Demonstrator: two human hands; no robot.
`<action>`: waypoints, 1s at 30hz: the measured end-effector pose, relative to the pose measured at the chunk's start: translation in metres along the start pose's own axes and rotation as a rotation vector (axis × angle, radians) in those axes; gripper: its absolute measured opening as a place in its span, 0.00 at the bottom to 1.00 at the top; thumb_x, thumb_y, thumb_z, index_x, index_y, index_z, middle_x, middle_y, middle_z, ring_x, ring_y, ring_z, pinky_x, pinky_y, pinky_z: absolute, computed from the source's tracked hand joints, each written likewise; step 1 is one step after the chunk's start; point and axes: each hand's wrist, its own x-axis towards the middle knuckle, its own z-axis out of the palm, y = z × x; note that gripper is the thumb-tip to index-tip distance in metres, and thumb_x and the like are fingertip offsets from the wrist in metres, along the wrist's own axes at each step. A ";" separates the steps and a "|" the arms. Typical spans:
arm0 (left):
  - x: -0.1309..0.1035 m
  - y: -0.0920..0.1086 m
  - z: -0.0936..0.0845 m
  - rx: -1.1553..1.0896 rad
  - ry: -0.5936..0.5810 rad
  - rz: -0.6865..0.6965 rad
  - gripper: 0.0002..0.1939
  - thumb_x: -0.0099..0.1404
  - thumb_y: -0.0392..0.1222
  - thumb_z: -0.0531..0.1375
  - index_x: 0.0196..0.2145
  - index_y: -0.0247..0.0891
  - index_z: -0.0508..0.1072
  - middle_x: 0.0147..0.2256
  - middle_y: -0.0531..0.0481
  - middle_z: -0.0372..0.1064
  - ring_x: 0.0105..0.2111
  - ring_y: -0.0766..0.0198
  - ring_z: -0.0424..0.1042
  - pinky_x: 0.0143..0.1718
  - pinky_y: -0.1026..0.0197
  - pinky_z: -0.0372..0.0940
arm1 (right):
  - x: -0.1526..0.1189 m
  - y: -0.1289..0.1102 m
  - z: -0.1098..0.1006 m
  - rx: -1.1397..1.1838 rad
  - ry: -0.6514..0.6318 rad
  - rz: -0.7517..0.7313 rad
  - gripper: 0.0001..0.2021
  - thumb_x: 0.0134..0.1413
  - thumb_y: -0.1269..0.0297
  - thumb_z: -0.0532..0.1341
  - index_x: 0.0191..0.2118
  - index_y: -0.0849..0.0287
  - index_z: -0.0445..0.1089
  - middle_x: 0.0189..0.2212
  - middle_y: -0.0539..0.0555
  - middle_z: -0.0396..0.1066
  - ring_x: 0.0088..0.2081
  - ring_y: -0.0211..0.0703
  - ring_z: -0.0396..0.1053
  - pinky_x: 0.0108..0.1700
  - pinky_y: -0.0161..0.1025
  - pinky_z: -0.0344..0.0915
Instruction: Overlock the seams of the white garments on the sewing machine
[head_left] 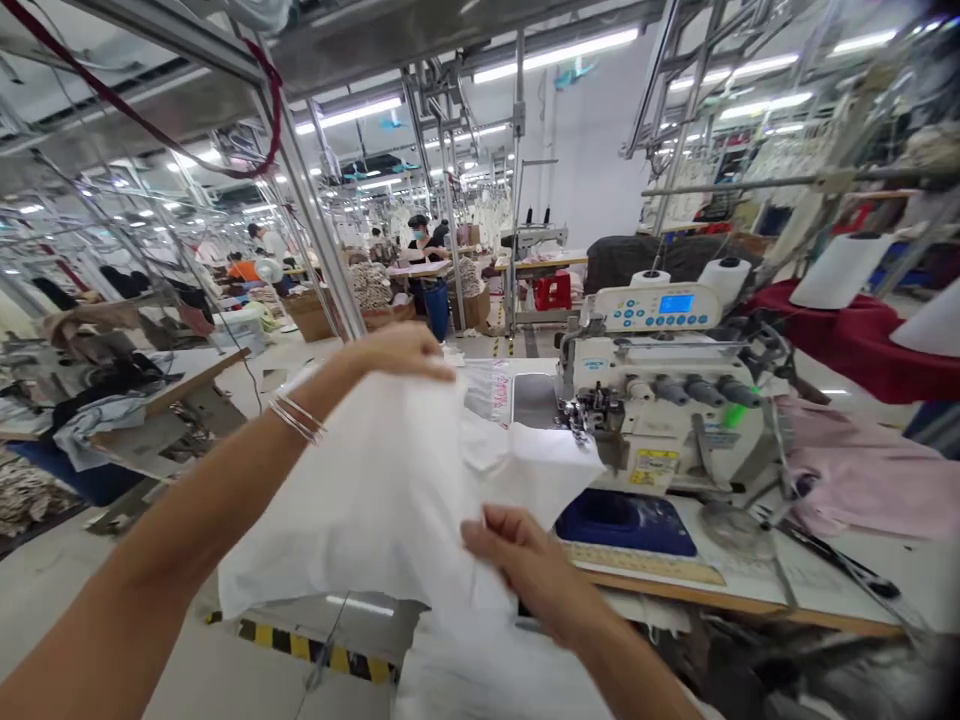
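A large piece of white fabric [360, 480] hangs over the front of the sewing table, with part of it spread toward the machine. My left hand [405, 350], wearing bangles at the wrist, is raised at the fabric's upper edge, its fingers bent down and closed on the cloth. Lower down, my right hand [517, 550] pinches the fabric between thumb and fingers. To the right stands an overlock sewing machine [660, 370] with a lit control panel [660, 306]. A corner of the white cloth lies close by its presser foot.
A dark blue tray [626, 522] and a wooden ruler [645, 563] lie at the table's front. Black tweezers [847, 565] and pink fabric [870, 465] are further right. Thread cones [840, 270] stand behind. A metal post [315, 220] rises at the left. Co-workers sit in the background.
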 end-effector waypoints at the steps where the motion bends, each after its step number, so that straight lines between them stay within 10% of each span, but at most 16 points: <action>1: 0.004 -0.007 0.032 -0.023 -0.056 0.013 0.16 0.48 0.49 0.67 0.18 0.33 0.72 0.17 0.58 0.65 0.21 0.71 0.61 0.25 0.69 0.53 | -0.001 0.028 0.002 -0.008 0.039 0.014 0.28 0.45 0.38 0.63 0.37 0.63 0.71 0.25 0.50 0.69 0.25 0.33 0.64 0.27 0.29 0.60; 5: -0.017 -0.025 0.141 -0.111 -0.008 0.049 0.10 0.57 0.46 0.61 0.28 0.35 0.76 0.29 0.54 0.75 0.34 0.64 0.71 0.42 0.64 0.62 | -0.034 0.130 -0.026 -0.219 0.231 0.045 0.30 0.44 0.34 0.59 0.32 0.62 0.70 0.26 0.55 0.71 0.28 0.43 0.68 0.28 0.38 0.64; 10: -0.086 0.005 0.178 -0.197 0.341 0.063 0.11 0.69 0.42 0.51 0.39 0.36 0.71 0.37 0.43 0.73 0.40 0.59 0.70 0.45 0.57 0.62 | -0.116 0.196 -0.134 -0.572 0.711 0.071 0.22 0.47 0.45 0.55 0.34 0.60 0.73 0.35 0.66 0.75 0.39 0.65 0.71 0.50 0.64 0.61; 14: -0.121 0.050 0.217 -0.429 0.101 0.251 0.09 0.69 0.37 0.52 0.39 0.37 0.72 0.31 0.47 0.72 0.31 0.64 0.70 0.36 0.63 0.64 | -0.151 0.218 -0.205 -0.692 0.853 0.079 0.22 0.32 0.54 0.58 0.35 0.58 0.76 0.43 0.67 0.74 0.50 0.71 0.68 0.56 0.63 0.58; 18: -0.118 0.082 0.287 -0.478 -0.220 0.264 0.11 0.66 0.37 0.52 0.37 0.37 0.75 0.33 0.45 0.74 0.34 0.60 0.72 0.39 0.60 0.66 | -0.158 0.216 -0.229 -0.756 0.825 0.051 0.14 0.38 0.53 0.58 0.28 0.56 0.74 0.37 0.64 0.76 0.45 0.67 0.72 0.51 0.61 0.64; 23: -0.097 0.123 0.356 -0.496 -0.334 0.229 0.14 0.62 0.37 0.57 0.46 0.37 0.73 0.46 0.43 0.72 0.49 0.54 0.69 0.53 0.55 0.63 | -0.174 0.171 -0.218 -0.762 0.809 0.000 0.17 0.54 0.48 0.56 0.37 0.57 0.70 0.33 0.59 0.76 0.36 0.53 0.75 0.40 0.48 0.71; 30: -0.057 0.170 0.365 -0.615 -0.513 0.176 0.49 0.48 0.59 0.69 0.63 0.40 0.57 0.58 0.38 0.61 0.56 0.44 0.62 0.56 0.46 0.60 | -0.183 0.101 -0.178 -0.806 0.775 -0.196 0.13 0.60 0.52 0.58 0.38 0.56 0.74 0.34 0.55 0.72 0.36 0.45 0.70 0.37 0.40 0.67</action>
